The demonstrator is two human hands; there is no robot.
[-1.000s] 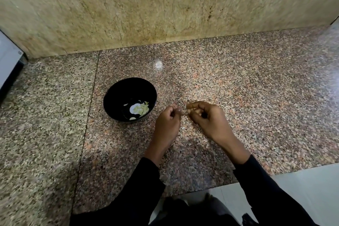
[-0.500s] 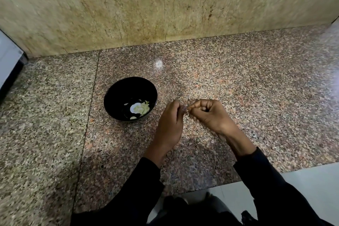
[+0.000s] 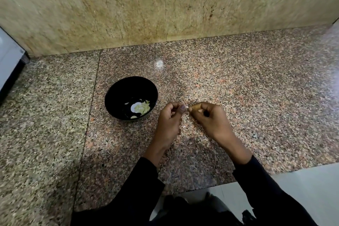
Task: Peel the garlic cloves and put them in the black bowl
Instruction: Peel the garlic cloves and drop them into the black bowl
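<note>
Granite counter (image 3: 238, 82); hands (image 3: 187, 110) still pinching clove (image 3: 186, 107); bowl (image 3: 117, 95) unmoved.

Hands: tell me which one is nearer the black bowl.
The left hand. It sits just right of the black bowl, while the right hand is farther right, fingertips meeting over the granite counter.

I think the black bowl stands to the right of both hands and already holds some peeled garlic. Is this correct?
Not quite. The head view shows the black bowl to the left of both the left hand and the right hand, not the right. It does hold some peeled garlic.
</note>
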